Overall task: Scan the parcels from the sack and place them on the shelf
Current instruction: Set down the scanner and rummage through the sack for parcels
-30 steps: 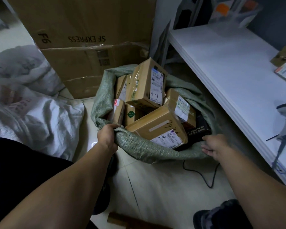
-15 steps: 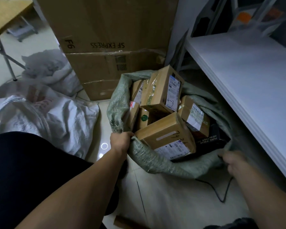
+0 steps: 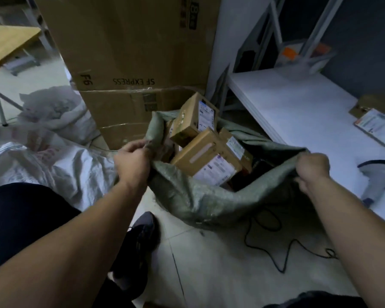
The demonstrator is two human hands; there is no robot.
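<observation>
A green woven sack [image 3: 200, 196] stands on the tiled floor, its mouth pulled wide. Several brown cardboard parcels with white labels fill it; the nearest parcel [image 3: 200, 156] lies flat, and a taller parcel [image 3: 193, 121] leans behind it. My left hand [image 3: 132, 162] grips the sack's left rim. At the right rim, my right hand [image 3: 312, 170] holds the bunched cloth. A white handheld scanner [image 3: 378, 181] lies on the white shelf board [image 3: 298, 112] to the right.
Large SF Express cartons [image 3: 129, 63] stand stacked behind the sack. White sacks [image 3: 42, 156] lie at the left. A labelled parcel [image 3: 378, 123] rests on the shelf board. A black cable [image 3: 276, 245] winds across the floor. My shoe [image 3: 140, 238] is near the sack.
Both hands have lifted the sack's rim higher and pulled it wider. My right hand, which was reaching toward the rim, now holds it. The scanner has come back into sight.
</observation>
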